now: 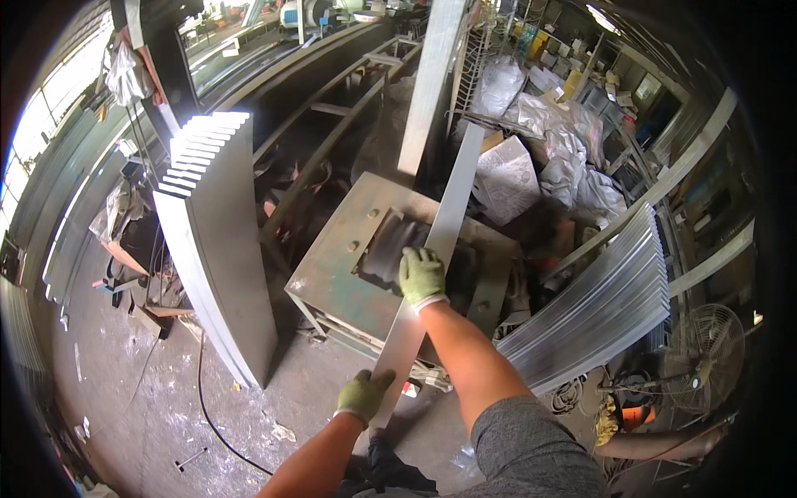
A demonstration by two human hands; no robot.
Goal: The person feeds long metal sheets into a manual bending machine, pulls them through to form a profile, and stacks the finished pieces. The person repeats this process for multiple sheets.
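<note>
A long, flat, silvery metal bar (457, 192) lies slantwise across a worn green-grey machine table (332, 274). Under it, the table's opening shows a dark, smooth band (397, 242). My right hand (422, 276), in a green glove, presses on the bar over this opening, its fingers bent over the bar's left edge. Nearer to me, my left hand (363, 394), gloved alike, grips the bar close to its near end, with the thumb toward the bar. The undersides of both hands are hidden. The bar's far end reaches beyond the table's back edge.
Stacked metal bars (220, 241) stand upright at the left; another fanned stack (594, 303) leans at the right. A pale post (432, 83) rises behind the table. White sacks (569, 137) lie at the back right, a fan (706, 357) stands right, and a cable (212, 415) crosses the floor.
</note>
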